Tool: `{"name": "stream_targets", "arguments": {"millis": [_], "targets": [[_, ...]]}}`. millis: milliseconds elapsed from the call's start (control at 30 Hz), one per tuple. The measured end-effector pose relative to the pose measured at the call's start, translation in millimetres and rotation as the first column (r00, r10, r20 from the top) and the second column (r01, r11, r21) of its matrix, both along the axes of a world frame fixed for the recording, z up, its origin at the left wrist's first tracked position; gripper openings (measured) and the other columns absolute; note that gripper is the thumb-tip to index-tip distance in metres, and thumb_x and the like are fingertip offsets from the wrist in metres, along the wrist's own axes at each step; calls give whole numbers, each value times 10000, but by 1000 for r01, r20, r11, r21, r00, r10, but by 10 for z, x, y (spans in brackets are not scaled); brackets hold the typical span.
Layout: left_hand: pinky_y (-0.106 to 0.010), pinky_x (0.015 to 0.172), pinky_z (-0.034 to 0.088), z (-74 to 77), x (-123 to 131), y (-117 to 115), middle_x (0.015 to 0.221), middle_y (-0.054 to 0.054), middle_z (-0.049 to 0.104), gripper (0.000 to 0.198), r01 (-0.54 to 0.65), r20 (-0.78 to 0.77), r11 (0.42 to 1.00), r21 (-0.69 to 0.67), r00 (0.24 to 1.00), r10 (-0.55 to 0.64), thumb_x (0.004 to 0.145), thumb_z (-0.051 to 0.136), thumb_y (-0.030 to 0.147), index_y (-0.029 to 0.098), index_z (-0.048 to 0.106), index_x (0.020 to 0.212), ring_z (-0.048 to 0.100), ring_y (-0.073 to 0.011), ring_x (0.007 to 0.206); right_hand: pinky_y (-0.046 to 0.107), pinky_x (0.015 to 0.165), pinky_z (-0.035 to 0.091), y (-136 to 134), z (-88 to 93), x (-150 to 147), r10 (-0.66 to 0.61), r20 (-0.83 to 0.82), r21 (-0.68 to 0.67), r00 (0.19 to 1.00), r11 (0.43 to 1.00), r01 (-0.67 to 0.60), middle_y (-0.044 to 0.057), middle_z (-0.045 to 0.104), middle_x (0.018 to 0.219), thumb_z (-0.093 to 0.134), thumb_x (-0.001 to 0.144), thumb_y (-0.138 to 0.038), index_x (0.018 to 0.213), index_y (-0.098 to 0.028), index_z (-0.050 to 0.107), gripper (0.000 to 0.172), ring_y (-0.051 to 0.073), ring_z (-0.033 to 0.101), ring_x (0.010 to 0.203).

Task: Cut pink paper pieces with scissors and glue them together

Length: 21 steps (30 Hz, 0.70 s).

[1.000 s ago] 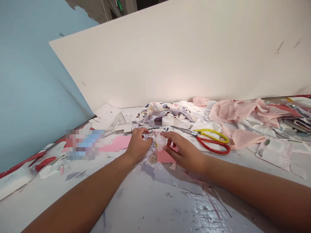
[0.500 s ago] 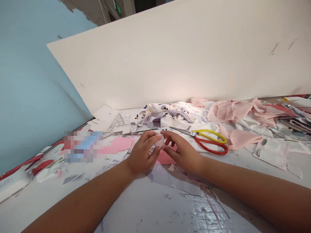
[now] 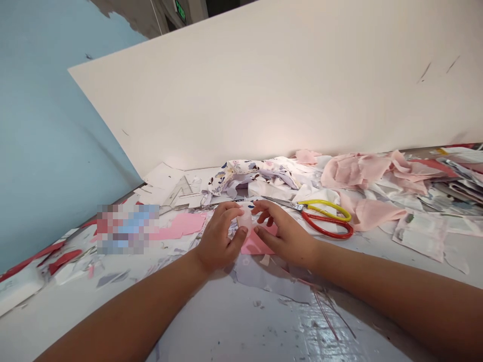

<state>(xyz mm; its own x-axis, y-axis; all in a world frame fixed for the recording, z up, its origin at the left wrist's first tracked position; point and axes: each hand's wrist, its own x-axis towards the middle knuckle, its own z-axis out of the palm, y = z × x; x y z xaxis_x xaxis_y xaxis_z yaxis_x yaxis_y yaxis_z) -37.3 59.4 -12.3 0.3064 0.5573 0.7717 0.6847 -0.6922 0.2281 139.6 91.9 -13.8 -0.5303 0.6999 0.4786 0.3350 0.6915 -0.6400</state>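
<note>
Both my hands meet at the middle of the worktable around a small pale, rounded piece [image 3: 245,217] partly wrapped in floral cloth. My left hand [image 3: 219,239] curls its fingers round the piece from the left, thumb underneath. My right hand [image 3: 285,234] pinches it from the right with thumb and fingertips. Under my hands lies a pink paper sheet [image 3: 256,244]. What the piece is exactly I cannot make out.
Scissors with one yellow and one red handle [image 3: 324,218] lie just right of my right hand. Floral fabric [image 3: 260,176] and pink fabric scraps [image 3: 362,173] pile up behind. A clear set square [image 3: 181,188] lies at left. A white board [image 3: 283,90] leans behind the table.
My left hand has closed round the small pale piece from the left, and both hands have drawn together on it. The view has shifted slightly.
</note>
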Motion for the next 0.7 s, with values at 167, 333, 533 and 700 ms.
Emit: {"name": "stream_targets", "arguments": {"millis": [167, 333, 533, 700], "targets": [[-358, 830, 392, -17, 5, -8, 1008, -89, 443, 292, -18, 28, 1000, 12, 999, 17, 738, 485, 140, 184, 399, 1013, 441, -182, 975, 331, 765, 429, 37, -7, 108, 13, 116, 84, 993, 996, -23, 73, 542, 1020, 456, 745, -170, 1052, -183, 448, 307, 173, 502, 884], [-357, 834, 389, -21, -8, -20, 1030, -88, 441, 299, -31, 45, 1000, 3, 999, 30, 744, 479, 149, 197, 393, 1026, 435, -183, 993, 339, 772, 407, 64, -48, 127, 32, 243, 193, 970, 978, -81, 69, 586, 924, 450, 765, -199, 902, -179, 544, 168, 194, 507, 879], [-301, 758, 396, -45, -23, 0, 1032, -81, 448, 286, -83, 122, 996, -45, 989, 88, 753, 483, 184, 205, 392, 1023, 440, -170, 946, 320, 733, 400, 36, -26, 87, 23, 300, 276, 954, 955, -110, 72, 596, 873, 454, 758, -190, 866, -158, 570, 161, 192, 510, 821], [-290, 745, 388, -76, -20, 13, 1011, -70, 449, 276, -86, 194, 993, -85, 976, 102, 759, 481, 210, 209, 395, 1022, 444, -163, 917, 325, 772, 372, 160, 48, 10, -33, 339, 309, 940, 948, -78, 73, 603, 918, 446, 723, -105, 917, -153, 585, 244, 202, 480, 872]]}}
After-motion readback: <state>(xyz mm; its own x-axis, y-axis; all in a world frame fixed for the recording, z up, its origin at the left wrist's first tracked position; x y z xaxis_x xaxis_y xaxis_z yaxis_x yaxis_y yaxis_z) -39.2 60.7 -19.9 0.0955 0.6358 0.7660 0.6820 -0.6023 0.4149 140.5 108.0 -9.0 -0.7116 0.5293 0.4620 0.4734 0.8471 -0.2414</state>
